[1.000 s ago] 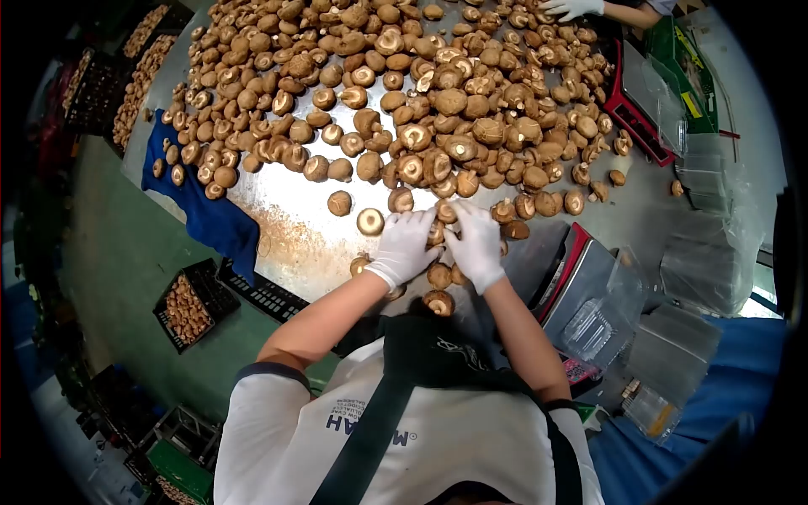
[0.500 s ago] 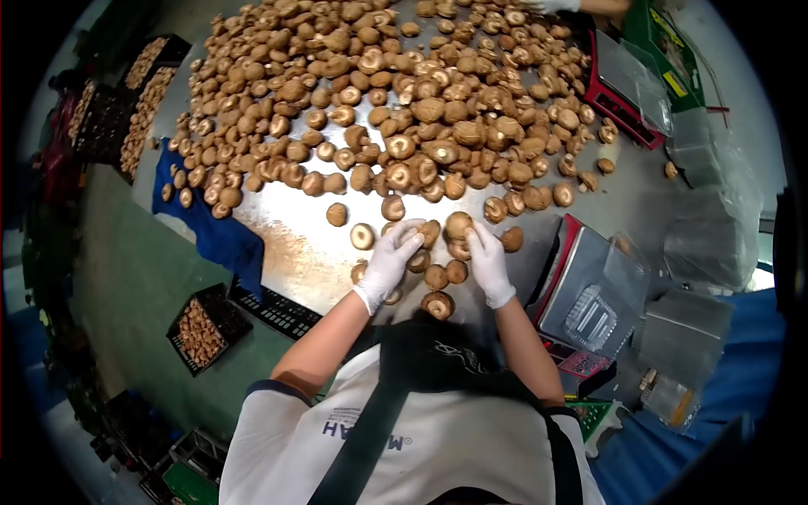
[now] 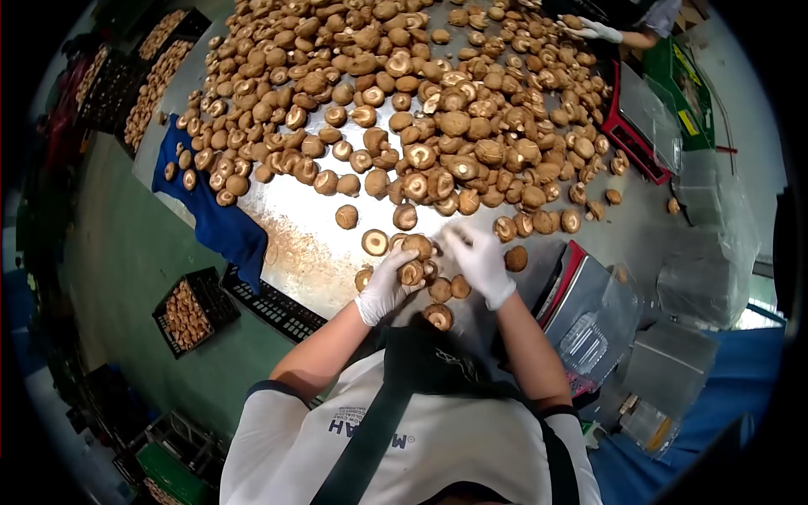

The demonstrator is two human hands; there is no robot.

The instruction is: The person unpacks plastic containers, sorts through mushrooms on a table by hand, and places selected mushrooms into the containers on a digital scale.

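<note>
My left hand (image 3: 389,284), in a white glove, is closed around shiitake mushrooms. One brown mushroom cap (image 3: 417,246) shows above its fingers, and another mushroom (image 3: 411,272) sits against the fingers just below. To the right, my gloved right hand (image 3: 481,265) hovers over the metal table, its fingertips blurred; whether anything is between them I cannot make out. Close by lie a pale-gilled mushroom (image 3: 374,242), a mushroom near my apron (image 3: 438,316) and a brown cap (image 3: 516,258) right of my right hand.
A large heap of mushrooms (image 3: 454,124) covers the far part of the metal table (image 3: 295,244). Scales stand at right: one near (image 3: 589,316), one farther (image 3: 644,118). A blue cloth (image 3: 206,219) hangs over the left edge. Another person's gloved hand (image 3: 593,30) holds a mushroom at the far right.
My right hand has drawn away from the mushroom it held. Two mushrooms now sit together at my left hand. The other person's hand has come further into view, and the whole view has shifted slightly.
</note>
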